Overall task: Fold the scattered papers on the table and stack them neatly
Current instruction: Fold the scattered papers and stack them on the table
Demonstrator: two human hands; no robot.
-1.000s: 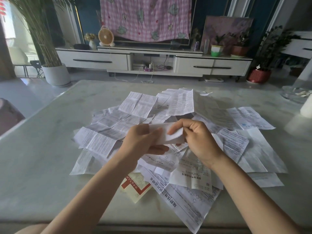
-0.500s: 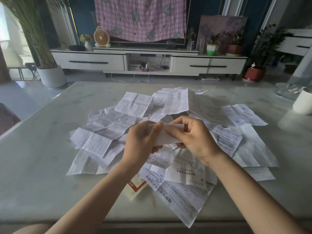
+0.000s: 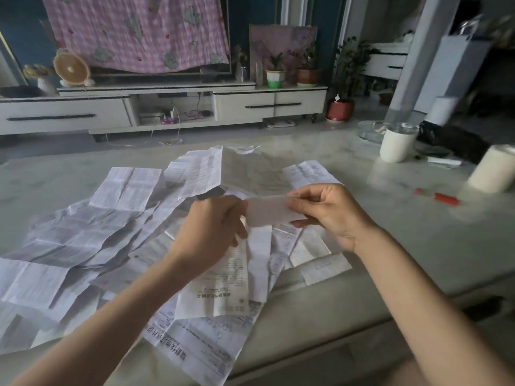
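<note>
I hold a small folded white paper (image 3: 267,210) in the air above the table. My left hand (image 3: 211,229) pinches its left end and my right hand (image 3: 331,215) pinches its right end between thumb and fingers. Under both hands lies a loose heap of scattered papers (image 3: 111,232), creased printed leaflets that overlap each other on the pale marble table (image 3: 418,246). One large leaflet (image 3: 203,349) hangs toward the table's near edge.
Two white cylindrical containers (image 3: 397,143) (image 3: 493,168) stand at the table's right side, with a red pen (image 3: 443,196) lying in front of them. Beyond the table stand a white TV cabinet (image 3: 139,110) and potted plants (image 3: 341,107).
The view has swung to the right and darkened. Both hands have carried the folded paper to the right, still held at both ends.
</note>
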